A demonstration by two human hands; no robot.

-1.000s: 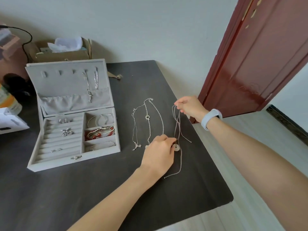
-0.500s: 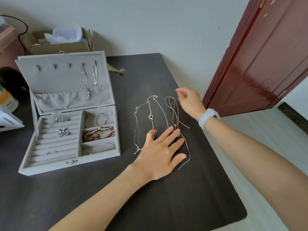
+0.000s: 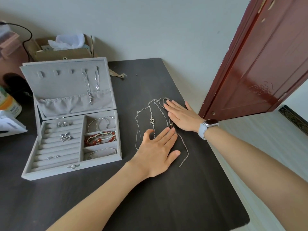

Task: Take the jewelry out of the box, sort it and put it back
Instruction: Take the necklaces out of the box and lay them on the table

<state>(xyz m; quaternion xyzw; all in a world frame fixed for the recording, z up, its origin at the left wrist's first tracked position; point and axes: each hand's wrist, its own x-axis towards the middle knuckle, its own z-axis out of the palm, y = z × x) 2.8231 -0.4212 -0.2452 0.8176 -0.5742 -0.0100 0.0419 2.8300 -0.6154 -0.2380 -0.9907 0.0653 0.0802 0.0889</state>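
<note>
A grey velvet jewelry box [image 3: 55, 172] stands open on the dark table [image 3: 166, 205]. Its lid holds two hanging chains [image 3: 88, 85]. Rings [image 3: 64, 136] sit in the left slots, and silver bangles [image 3: 101, 124] and red bead bracelets [image 3: 100, 140] fill the right compartments. To the right of the box lie two thin silver necklaces [image 3: 150, 120] and a grey cord necklace [image 3: 184, 145]. My left hand [image 3: 158, 150] lies flat, its fingertips on the lower ends of the necklaces. My right hand [image 3: 181, 115] lies flat over the upper part of the cord necklace.
A dark red door [image 3: 260, 64] stands open at the right, near the table's edge. Behind the box are a cardboard box with tissue [image 3: 65, 49], a black cable [image 3: 26, 35] and an orange-labelled bottle [image 3: 8, 102]. A white carton [image 3: 10, 127] lies at the far left.
Both hands let go of the cord necklace, which now lies on the table. My left hand opened flat. My right hand came down flat onto the cord's upper loop.
</note>
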